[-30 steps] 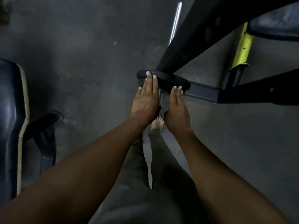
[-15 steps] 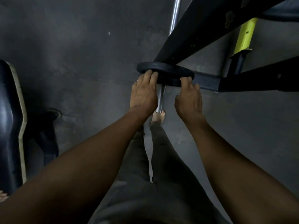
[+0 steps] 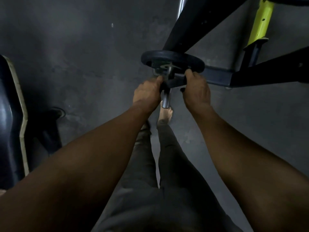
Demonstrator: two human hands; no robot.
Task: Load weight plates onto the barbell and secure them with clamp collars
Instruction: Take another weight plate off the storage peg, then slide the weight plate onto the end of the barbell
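Note:
A black weight plate (image 3: 187,60) sits on the steel barbell sleeve (image 3: 166,99), whose end points toward me. Just in front of the plate a metal coil of a clamp collar (image 3: 159,69) rings the sleeve, with a dark crosspiece (image 3: 176,82) below it. My left hand (image 3: 147,92) grips the left end of that crosspiece and my right hand (image 3: 197,91) grips the right end, fingers curled. The barbell's shaft (image 3: 182,4) runs on behind the plate toward the top edge.
A black rack frame (image 3: 192,22) slants over the plate, joined to a low black beam (image 3: 267,72) and a yellow-green post (image 3: 261,22) at right. A padded black bench (image 3: 10,123) stands at left. My legs and a bare foot (image 3: 165,114) are below the sleeve on grey floor.
Both hands left the plate's face and rim and drew back toward me along the sleeve. They now close on the collar piece in front of the plate.

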